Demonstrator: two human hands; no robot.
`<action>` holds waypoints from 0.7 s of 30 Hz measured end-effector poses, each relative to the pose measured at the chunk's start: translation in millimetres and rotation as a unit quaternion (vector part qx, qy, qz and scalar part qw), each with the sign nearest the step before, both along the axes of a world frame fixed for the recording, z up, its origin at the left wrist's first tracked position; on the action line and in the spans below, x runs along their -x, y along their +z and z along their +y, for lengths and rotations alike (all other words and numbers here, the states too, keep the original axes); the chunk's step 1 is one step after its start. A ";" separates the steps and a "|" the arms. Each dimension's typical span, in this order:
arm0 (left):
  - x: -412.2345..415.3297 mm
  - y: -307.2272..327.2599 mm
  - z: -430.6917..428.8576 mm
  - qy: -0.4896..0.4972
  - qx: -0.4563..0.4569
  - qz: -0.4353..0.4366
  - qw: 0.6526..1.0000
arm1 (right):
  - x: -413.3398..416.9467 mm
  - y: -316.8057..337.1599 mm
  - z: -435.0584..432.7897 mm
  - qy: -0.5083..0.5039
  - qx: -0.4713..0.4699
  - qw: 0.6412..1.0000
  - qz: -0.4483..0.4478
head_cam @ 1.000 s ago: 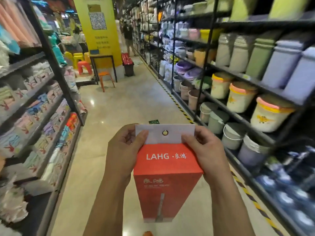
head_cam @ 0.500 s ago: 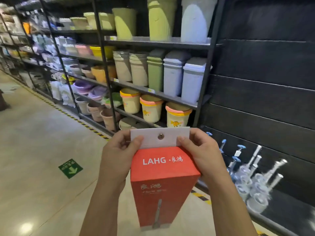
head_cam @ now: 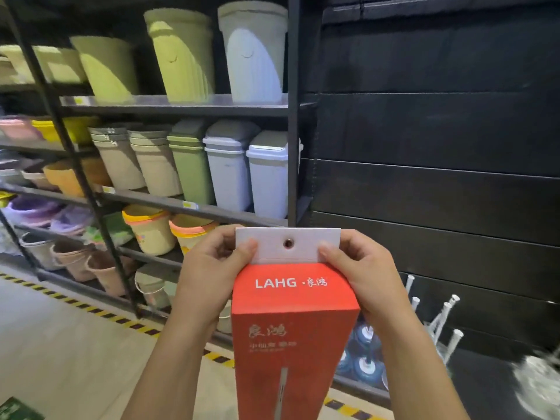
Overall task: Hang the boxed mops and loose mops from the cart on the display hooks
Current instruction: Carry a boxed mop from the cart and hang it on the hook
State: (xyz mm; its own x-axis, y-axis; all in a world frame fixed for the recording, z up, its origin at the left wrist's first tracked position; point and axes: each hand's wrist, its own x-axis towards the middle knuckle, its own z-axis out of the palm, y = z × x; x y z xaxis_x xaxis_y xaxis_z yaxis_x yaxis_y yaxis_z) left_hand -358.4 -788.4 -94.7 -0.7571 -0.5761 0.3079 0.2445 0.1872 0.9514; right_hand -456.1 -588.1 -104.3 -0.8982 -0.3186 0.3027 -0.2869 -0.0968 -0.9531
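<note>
A tall red mop box marked LAHG hangs upright in front of me, its lower end out of frame. A white hang tab with a round metal eyelet tops it. My left hand pinches the tab's left end, thumb on the front. My right hand pinches the tab's right end the same way. Behind the box stands a black slatted display wall. I see no hooks on it in this view. The cart is out of view.
A black metal shelf rack on the left carries green, beige and lilac bins and coloured buckets. Loose mops with white handles and blue heads lean low against the black wall at right. Yellow-black tape marks the floor edge.
My view has swung right from the aisle to the bin shelves and the black wall. Both hands keep the same hold on the box's tab, now closer to the wall.
</note>
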 end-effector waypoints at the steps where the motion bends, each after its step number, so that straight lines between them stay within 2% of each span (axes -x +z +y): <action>1: 19.0 4.1 0.2 -0.003 -0.004 0.000 1.000 | 18.3 4.4 1.0 0.000 -0.001 1.000 0.001; 10: 177.0 33.3 0.7 -0.048 0.000 0.031 0.998 | 163.6 44.2 15.9 -0.025 -0.005 0.999 0.041; 21: 354.9 79.1 -24.8 -0.142 -0.015 0.113 0.983 | 299.8 100.9 -4.7 -0.118 0.009 0.988 0.098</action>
State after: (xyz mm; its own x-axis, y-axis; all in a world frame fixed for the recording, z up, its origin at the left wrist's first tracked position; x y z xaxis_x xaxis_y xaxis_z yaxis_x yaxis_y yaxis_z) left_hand -713.3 -813.2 -15.6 -0.8032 -0.3628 0.4725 0.4881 0.0541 0.8711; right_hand -755.9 -592.8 -3.4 -0.8704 -0.1008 0.4820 -0.4824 -0.0223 -0.8757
